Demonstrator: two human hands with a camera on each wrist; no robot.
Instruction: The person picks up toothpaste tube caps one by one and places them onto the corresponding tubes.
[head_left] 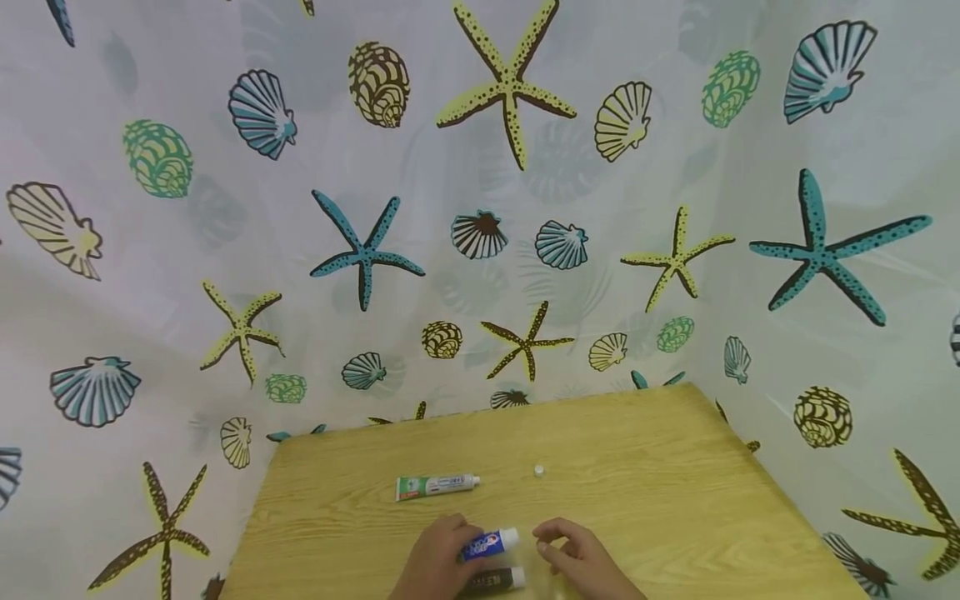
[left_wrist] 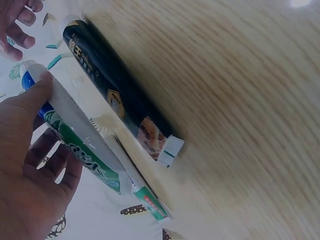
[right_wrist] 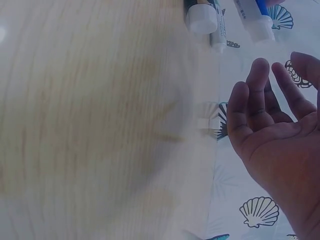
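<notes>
My left hand (head_left: 438, 557) grips a blue, white and green toothpaste tube (left_wrist: 85, 132), thumb on one side and fingers on the other. Its white cap (head_left: 509, 537) points right and is still on. In the left wrist view the tube is raised above the table. Beside it lies a black toothpaste tube (head_left: 497, 581) with a white cap, partly behind my left hand in the head view. My right hand (head_left: 576, 553) hovers just right of the blue tube's cap, apart from it, fingers loosely bent and holding nothing (right_wrist: 280, 125).
A green and white toothpaste tube (head_left: 438, 486) lies farther back on the wooden table (head_left: 637, 467), its narrow nozzle end to the right. A small white cap (head_left: 538, 471) sits to the right of that tube. Shell-patterned curtains (head_left: 450, 292) enclose the table's back and sides.
</notes>
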